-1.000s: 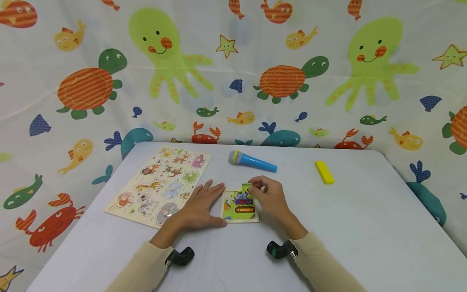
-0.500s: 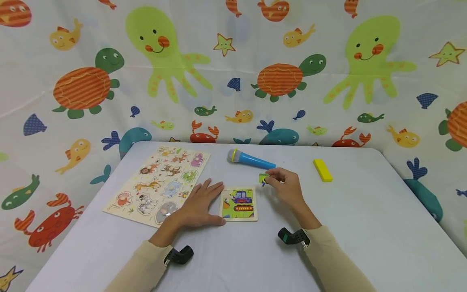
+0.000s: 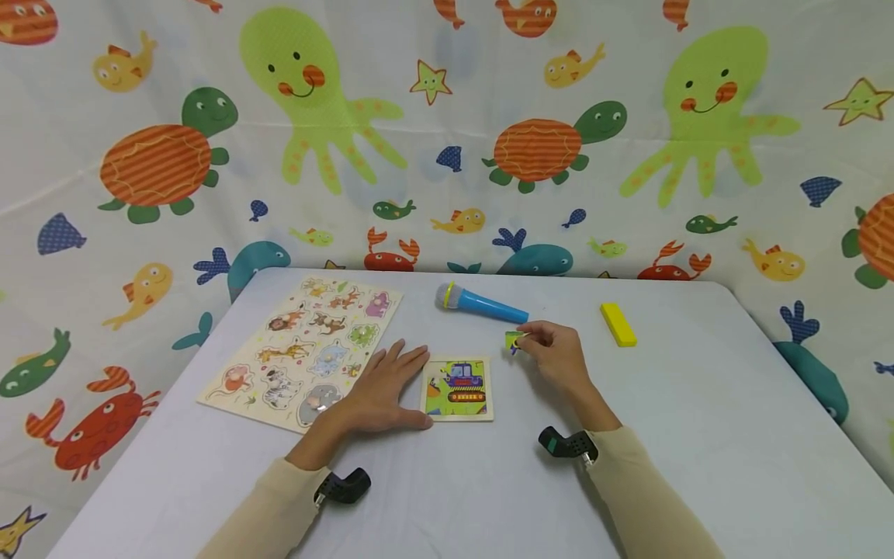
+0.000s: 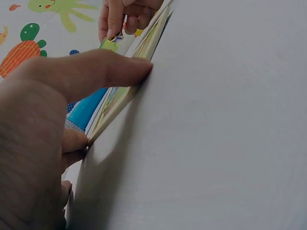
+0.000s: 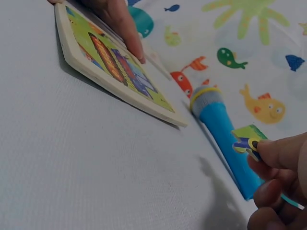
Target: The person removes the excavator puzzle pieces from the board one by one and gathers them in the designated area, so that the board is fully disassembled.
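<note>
A small square jigsaw puzzle (image 3: pixel 457 390) with a wooden frame lies on the white table, its picture a blue and orange tracked vehicle on green. My left hand (image 3: pixel 382 400) lies flat with straight fingers spread; its thumb and a fingertip touch the frame's left side. To the right of the frame, my right hand (image 3: pixel 556 357) pinches a green puzzle piece (image 5: pixel 249 139) between thumb and finger, above the table. Purple and yellow markings show on that piece in the right wrist view. The fingers partly cover it.
At the left lies a large wooden animal peg board (image 3: pixel 300 353), partly under the left hand's side. A blue toy microphone (image 3: pixel 489 307) lies behind the puzzle. A yellow block (image 3: pixel 618 324) rests farther right. Behind the table hangs a sea-animal curtain (image 3: pixel 447 140).
My right hand has lifted the puzzle piece off the puzzle's upper right area and carried it to the right. The left hand stays by the frame.
</note>
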`<state>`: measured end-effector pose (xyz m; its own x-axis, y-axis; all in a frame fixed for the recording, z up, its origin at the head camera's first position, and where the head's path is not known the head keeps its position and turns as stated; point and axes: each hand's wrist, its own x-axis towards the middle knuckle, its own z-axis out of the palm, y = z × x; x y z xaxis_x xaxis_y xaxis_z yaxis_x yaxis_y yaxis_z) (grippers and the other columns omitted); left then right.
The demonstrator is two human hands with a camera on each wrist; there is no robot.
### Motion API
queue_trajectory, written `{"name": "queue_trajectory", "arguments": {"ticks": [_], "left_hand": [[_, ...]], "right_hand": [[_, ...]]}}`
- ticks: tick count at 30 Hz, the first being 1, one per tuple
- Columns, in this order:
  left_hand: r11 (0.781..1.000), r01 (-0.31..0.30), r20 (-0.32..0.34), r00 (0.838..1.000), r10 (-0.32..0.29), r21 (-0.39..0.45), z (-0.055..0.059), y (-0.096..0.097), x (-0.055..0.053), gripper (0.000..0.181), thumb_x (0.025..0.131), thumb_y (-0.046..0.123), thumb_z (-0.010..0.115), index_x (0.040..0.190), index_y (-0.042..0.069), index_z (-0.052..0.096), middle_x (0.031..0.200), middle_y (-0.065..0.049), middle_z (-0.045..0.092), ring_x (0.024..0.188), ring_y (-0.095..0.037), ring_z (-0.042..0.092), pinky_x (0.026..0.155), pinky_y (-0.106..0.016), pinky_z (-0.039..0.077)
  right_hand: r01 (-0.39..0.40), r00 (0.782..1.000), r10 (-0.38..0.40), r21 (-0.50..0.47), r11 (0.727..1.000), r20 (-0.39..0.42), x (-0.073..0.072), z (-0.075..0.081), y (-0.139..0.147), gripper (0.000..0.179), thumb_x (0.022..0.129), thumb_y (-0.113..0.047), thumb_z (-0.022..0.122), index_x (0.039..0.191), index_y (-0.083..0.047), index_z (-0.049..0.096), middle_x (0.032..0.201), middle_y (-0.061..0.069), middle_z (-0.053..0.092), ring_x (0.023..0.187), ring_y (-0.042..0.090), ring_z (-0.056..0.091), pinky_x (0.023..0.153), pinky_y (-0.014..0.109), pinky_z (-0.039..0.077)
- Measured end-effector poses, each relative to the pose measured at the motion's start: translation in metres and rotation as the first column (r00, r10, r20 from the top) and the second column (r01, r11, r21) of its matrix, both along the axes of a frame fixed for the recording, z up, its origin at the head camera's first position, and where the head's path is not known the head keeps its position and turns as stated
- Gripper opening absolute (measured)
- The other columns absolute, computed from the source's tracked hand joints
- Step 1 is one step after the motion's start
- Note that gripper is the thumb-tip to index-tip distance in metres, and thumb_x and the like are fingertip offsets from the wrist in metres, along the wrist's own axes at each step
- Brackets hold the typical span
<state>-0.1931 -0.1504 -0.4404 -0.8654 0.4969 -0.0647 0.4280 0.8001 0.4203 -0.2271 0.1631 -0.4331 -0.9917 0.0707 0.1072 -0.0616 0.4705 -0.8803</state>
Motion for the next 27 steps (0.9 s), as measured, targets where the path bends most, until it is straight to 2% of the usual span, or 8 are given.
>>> {"name": "queue_trajectory", "arguments": {"ticks": [4, 12, 27], "left_hand": [[1.000, -0.001, 0.000, 1.000, 0.001, -0.007, 0.001, 0.000, 0.000, 0.107, 0.075, 0.060, 0.075, 0.162, 0.017, 0.029, 0.169, 0.001, 0.023, 0.158, -0.031, 0.003, 0.126, -0.052, 0.001], [1.000, -0.007, -0.004, 1.000, 0.007, -0.002, 0.000, 0.001, 0.000, 0.107, 0.075, 0.060, 0.075, 0.162, 0.017, 0.029, 0.169, 0.002, 0.024, 0.158, -0.030, 0.003, 0.126, -0.052, 0.000], [1.000, -0.020, -0.005, 1.000, 0.020, 0.001, -0.001, 0.002, 0.002, 0.107, 0.074, 0.059, 0.076, 0.161, 0.018, 0.031, 0.168, 0.002, 0.025, 0.158, -0.030, 0.004, 0.126, -0.052, 0.000]], "right_hand": [[0.024, 1.000, -0.024, 0.028, 0.999, 0.006, -0.002, -0.004, 0.002, 0.019, 0.096, -0.014, 0.069, 0.113, -0.008, 0.076, 0.094, 0.010, 0.067, 0.081, 0.025, 0.055, 0.060, 0.021, 0.047], [0.042, 0.999, -0.041, 0.129, 0.991, -0.011, -0.008, -0.014, 0.002, 0.020, 0.096, -0.013, 0.067, 0.114, -0.008, 0.076, 0.097, 0.010, 0.068, 0.091, 0.025, 0.056, 0.078, 0.031, 0.048], [0.073, 0.996, -0.062, 0.228, 0.971, -0.057, -0.011, -0.021, -0.005, 0.022, 0.096, -0.012, 0.068, 0.115, -0.007, 0.075, 0.095, 0.009, 0.071, 0.088, 0.025, 0.059, 0.079, 0.035, 0.048]]}}
